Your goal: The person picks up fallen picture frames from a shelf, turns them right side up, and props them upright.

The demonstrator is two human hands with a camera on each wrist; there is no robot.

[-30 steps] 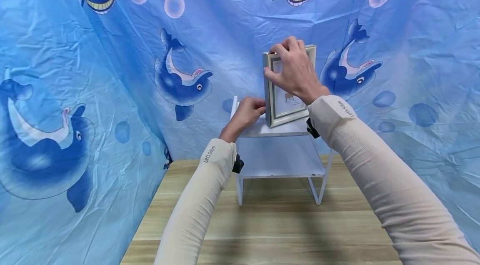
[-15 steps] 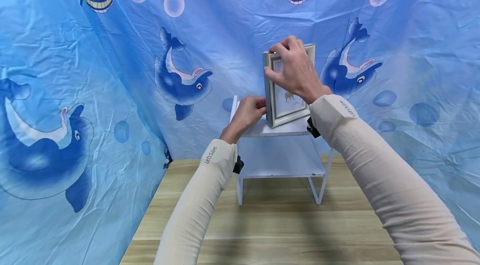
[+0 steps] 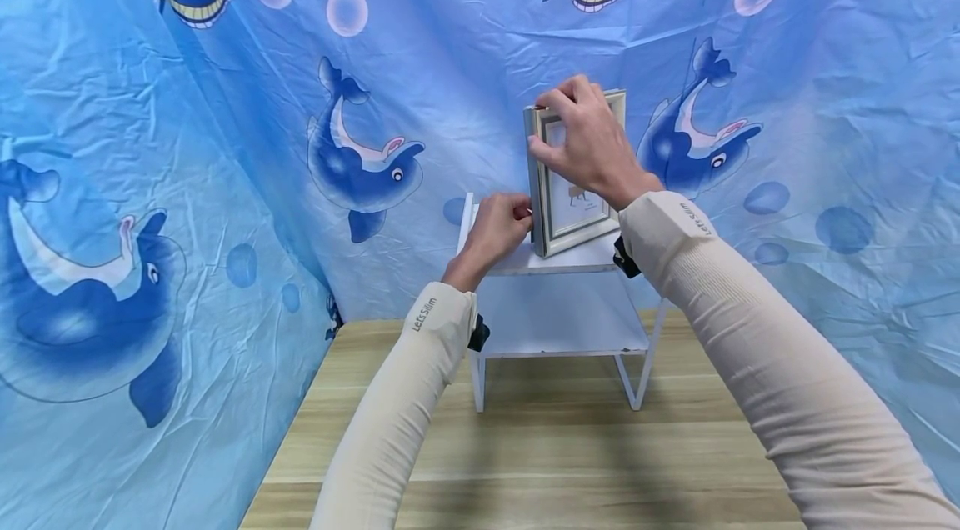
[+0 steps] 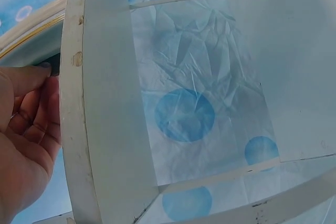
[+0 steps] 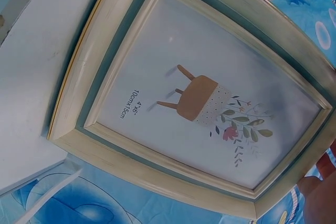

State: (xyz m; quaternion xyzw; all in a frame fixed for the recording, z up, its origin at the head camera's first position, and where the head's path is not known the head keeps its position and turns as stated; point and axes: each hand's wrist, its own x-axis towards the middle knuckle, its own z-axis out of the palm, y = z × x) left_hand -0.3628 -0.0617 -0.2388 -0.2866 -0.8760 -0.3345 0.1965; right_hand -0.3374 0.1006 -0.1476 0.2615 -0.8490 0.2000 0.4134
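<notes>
Picture frame (image 3: 576, 201) stood atop shelf (image 3: 558, 317) | right hand (image 3: 592, 138) gripped top, likely for balance | left hand (image 3: 495, 226) pinched its back

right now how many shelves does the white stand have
2: the top shelf, under the picture frame, and the lower shelf, beneath the top one.

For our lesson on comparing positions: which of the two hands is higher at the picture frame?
The right hand, at the top edge of the picture frame; the left hand is lower, at the frame's left side.
</notes>
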